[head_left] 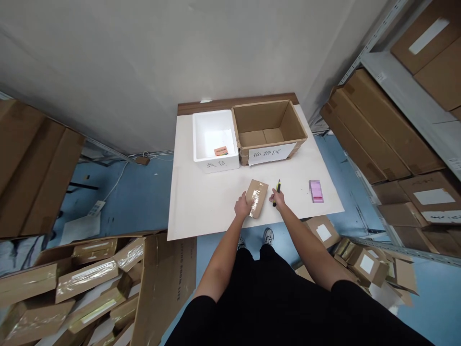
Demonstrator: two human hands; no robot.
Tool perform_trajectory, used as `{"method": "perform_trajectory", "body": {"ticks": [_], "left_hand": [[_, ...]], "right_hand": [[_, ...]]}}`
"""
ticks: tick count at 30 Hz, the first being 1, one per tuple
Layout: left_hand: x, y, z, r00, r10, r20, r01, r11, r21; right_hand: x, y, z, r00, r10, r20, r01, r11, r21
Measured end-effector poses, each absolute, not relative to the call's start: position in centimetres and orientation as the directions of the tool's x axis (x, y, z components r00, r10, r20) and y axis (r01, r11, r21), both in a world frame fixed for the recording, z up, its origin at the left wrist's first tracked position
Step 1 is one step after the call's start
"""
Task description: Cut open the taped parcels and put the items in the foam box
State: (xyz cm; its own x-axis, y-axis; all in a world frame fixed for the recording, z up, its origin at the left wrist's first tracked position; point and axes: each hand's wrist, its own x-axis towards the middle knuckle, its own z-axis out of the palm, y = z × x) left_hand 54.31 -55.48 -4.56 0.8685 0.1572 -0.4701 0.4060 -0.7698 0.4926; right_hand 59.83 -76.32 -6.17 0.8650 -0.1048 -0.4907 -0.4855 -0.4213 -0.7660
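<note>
My left hand (243, 205) grips the left side of a small brown cardboard box (258, 199) with shiny clear tape across it. The box is tilted a little over the front part of the table; I cannot tell if its underside touches the top. Just right of the box, my right hand (277, 197) is closed around a slim black and yellow utility knife (277, 192), its narrow end pointing away from me. A gap separates the knife from the box. Farther right, a pink packet (316, 191), blurred in the picture, lies on the table.
On the white-topped table (201, 206), a white foam box (216, 166) with an orange packet (221, 151) inside stands beside an open carton (245, 156) with a paper label. A large carton (154, 288) of parcels is at lower left. Shelves (414, 96) of boxes rise at right.
</note>
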Motion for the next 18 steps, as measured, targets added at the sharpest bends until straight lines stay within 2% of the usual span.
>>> {"method": "perform_trajectory", "body": {"ticks": [1, 3, 5, 7, 9, 13, 15, 18], "left_hand": [[54.4, -55.1, -4.7, 0.872, 0.151, -0.466, 0.402, -0.765, 0.504], [54.5, -54.0, -5.0, 0.886, 0.144, -0.441, 0.387, -0.753, 0.532], [54.7, -52.2, -5.6, 0.904, 0.166, -0.393, 0.381, -0.73, 0.567], [54.9, -50.0, -6.2, 0.905, 0.216, -0.365, 0.404, -0.703, 0.586], [54.7, -47.6, -6.9, 0.881, 0.242, -0.407, 0.456, -0.665, 0.591], [52.9, -44.5, -8.5, 0.822, 0.18, -0.54, 0.536, -0.568, 0.625], [51.9, -44.3, -9.3, 0.818, 0.169, -0.549, 0.547, -0.524, 0.653], [51.1, -45.2, -10.3, 0.826, 0.171, -0.537, 0.553, -0.435, 0.711]], "right_hand": [[58.5, -76.2, -6.3, 0.816, -0.117, -0.566, -0.576, -0.246, -0.78], [56.4, -75.3, -6.3, 0.777, -0.057, -0.627, -0.627, 0.018, -0.779], [55.5, -73.3, -6.1, 0.769, 0.036, -0.639, -0.635, 0.164, -0.755], [55.8, -70.5, -5.6, 0.755, 0.127, -0.644, -0.654, 0.219, -0.724], [57.1, -67.2, -5.1, 0.724, 0.207, -0.658, -0.689, 0.21, -0.693], [59.9, -61.6, -4.5, 0.62, 0.309, -0.722, -0.777, 0.113, -0.619], [60.7, -61.0, -4.5, 0.609, 0.302, -0.733, -0.789, 0.134, -0.6], [60.5, -63.4, -4.8, 0.725, 0.169, -0.668, -0.686, 0.261, -0.679]]}}
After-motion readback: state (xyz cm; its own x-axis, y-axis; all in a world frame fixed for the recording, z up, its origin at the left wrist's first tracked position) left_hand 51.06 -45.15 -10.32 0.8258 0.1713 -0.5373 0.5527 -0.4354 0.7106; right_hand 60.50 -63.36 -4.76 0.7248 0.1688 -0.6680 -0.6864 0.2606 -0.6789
